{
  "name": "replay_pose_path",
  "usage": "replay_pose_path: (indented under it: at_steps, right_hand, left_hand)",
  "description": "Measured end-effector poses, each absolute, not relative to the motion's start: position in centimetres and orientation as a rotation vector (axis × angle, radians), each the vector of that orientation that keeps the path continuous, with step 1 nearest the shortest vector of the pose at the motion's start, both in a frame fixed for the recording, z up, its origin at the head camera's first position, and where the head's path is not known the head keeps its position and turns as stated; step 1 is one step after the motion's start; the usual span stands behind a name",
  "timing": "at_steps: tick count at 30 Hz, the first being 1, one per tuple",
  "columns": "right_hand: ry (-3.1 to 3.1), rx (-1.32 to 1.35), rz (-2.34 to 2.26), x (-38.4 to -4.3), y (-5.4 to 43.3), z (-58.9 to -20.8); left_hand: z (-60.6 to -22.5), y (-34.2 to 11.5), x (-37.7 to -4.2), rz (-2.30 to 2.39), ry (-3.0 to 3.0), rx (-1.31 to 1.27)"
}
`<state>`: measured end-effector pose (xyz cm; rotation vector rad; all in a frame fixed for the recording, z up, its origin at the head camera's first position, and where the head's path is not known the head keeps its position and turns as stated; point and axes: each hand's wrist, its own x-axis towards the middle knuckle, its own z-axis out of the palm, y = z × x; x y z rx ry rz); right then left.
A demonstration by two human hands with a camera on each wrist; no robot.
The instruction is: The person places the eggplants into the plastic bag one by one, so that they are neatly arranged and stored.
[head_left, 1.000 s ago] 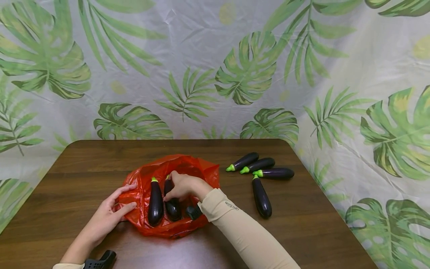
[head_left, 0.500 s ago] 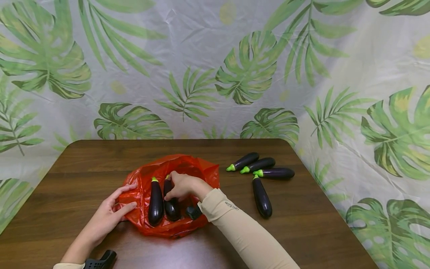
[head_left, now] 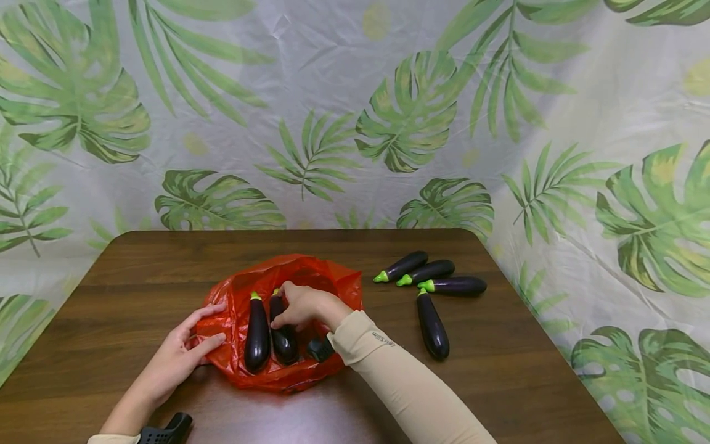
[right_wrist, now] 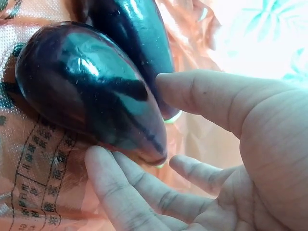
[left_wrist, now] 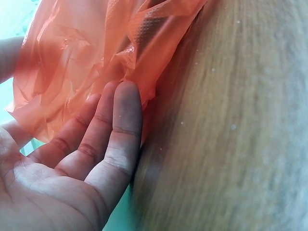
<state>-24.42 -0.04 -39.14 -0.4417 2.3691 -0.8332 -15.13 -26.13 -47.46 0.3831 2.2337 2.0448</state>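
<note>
My left hand (head_left: 177, 351) holds the left rim of the red plastic bag (head_left: 222, 302). In the left wrist view, its long fingers (left_wrist: 127, 106) lie against the bag's outside. My right hand (head_left: 307, 306) is inside the bag mouth, thumb and fingers spread on either side of an eggplant (head_left: 285, 345). In the right wrist view, the fingers are nearly straight and loose about that eggplant (right_wrist: 86, 86); contact is unclear. A second eggplant (head_left: 257, 333) lies alongside it, green stem pointing away. The bag's deeper interior is partly hidden by my arm.
Several more eggplants (head_left: 432, 324) lie on the wooden table (head_left: 499, 382) to the right of the bag, three grouped toward the back edge. A leaf-patterned curtain (head_left: 333, 123) hangs behind the table.
The eggplant at my right hand shifts very slightly, and the right thumb moves a little. My left hand, the bag and the other eggplants stay in place.
</note>
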Motion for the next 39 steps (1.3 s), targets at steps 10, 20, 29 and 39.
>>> replay_pose_path:
  at_steps: [10, 20, 29, 39]
  right_hand:
    - [2.403, -0.46, -0.768, -24.6, 0.3, -38.4]
    - [2.404, -0.534, -0.766, -24.6, 1.0, -36.3]
    - [2.385, -0.624, -0.825, -24.2, 2.1, -34.1]
    - [2.375, -0.68, -0.901, -23.7, 3.8, -31.8]
  left_hand:
    - [-47.5, -26.1, -15.1, 2.04, 2.239, 0.369]
    - [-47.6, -26.1, -15.2, 2.036, 2.246, 0.371]
    - [-47.6, -26.1, -15.2, 2.031, 2.255, 0.376]
    - [-47.6, -26.2, -15.2, 2.023, 2.258, 0.379]
